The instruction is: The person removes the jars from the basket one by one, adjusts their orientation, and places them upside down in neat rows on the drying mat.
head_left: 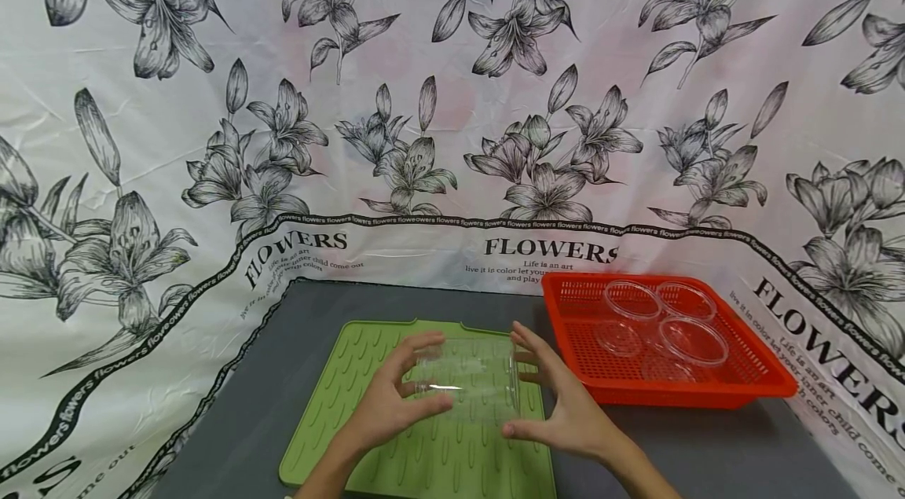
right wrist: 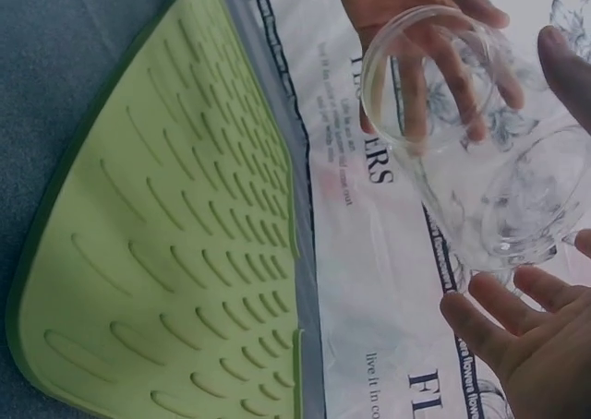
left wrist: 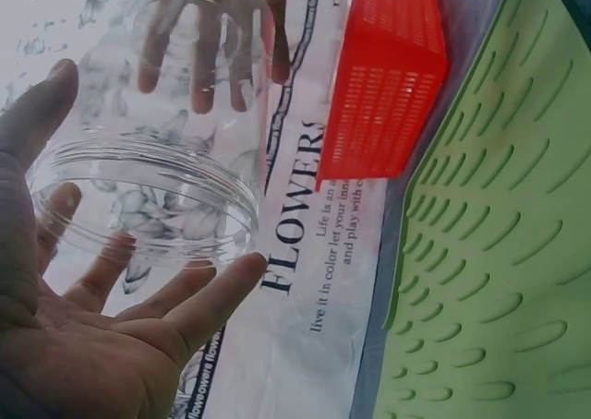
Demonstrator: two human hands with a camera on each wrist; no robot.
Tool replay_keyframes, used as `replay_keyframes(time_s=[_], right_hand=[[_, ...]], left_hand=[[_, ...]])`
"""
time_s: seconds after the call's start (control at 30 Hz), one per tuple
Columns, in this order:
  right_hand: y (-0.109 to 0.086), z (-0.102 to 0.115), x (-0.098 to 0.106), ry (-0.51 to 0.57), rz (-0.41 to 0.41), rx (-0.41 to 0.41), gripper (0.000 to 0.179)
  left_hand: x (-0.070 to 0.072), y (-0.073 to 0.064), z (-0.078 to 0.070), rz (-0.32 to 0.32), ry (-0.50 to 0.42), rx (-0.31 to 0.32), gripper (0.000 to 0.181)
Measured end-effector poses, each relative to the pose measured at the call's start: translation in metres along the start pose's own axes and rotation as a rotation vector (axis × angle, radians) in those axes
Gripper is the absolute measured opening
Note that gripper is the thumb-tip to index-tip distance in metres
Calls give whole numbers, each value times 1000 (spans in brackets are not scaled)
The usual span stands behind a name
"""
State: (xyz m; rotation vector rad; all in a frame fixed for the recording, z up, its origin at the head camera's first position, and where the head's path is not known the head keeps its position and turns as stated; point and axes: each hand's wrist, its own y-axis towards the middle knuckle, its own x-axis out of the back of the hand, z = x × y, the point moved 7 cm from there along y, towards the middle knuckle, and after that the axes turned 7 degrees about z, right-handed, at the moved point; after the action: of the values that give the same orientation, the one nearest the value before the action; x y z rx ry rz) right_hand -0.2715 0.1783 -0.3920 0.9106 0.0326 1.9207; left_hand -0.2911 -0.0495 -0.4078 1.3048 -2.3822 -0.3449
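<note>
Over a green ribbed drying mat [head_left: 321, 428], a clear plastic jar [head_left: 472, 379] is held on its side between both hands. My left hand [head_left: 392, 405] grips the jar's left end, its fingers and thumb spread round the threaded mouth [left wrist: 152, 193] in the left wrist view. At the other end, my right hand [head_left: 569, 409] holds the base, thumb below and fingers above. In the right wrist view, the right fingertips [right wrist: 489, 299] lie right at the base of the jar. No lid is on the mouth.
To the right of the mat stands a red perforated basket [head_left: 601, 391], with several clear round containers [head_left: 693, 340] in it. A grey surface [head_left: 243, 381] lies under both. Behind and at the sides hangs a white cloth [head_left: 417, 247] printed with flowers and lettering.
</note>
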Motion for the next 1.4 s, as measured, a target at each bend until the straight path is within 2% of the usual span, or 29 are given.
replay_keyframes(time_s=[0.17, 0.37, 0.63, 0.9, 1.03, 1.4], right_hand=[[-1, -3, 1, 103, -9, 1, 112], [-1, -6, 0, 138, -10, -12, 105], [1, -10, -3, 211, -6, -35, 102], [3, -15, -14, 484, 21, -3, 99], [4, -14, -19, 584, 23, 18, 99], [7, -9, -25, 696, 2, 69, 97]], left_hand=[[1, -1, 2, 0, -108, 26, 68], [2, -2, 6, -4, -195, 53, 66], [2, -2, 8, 3, -256, 41, 67], [1, -1, 8, -7, -285, 18, 67], [1, -1, 6, -8, -315, -1, 65], [-3, 0, 2, 9, -423, -50, 69]])
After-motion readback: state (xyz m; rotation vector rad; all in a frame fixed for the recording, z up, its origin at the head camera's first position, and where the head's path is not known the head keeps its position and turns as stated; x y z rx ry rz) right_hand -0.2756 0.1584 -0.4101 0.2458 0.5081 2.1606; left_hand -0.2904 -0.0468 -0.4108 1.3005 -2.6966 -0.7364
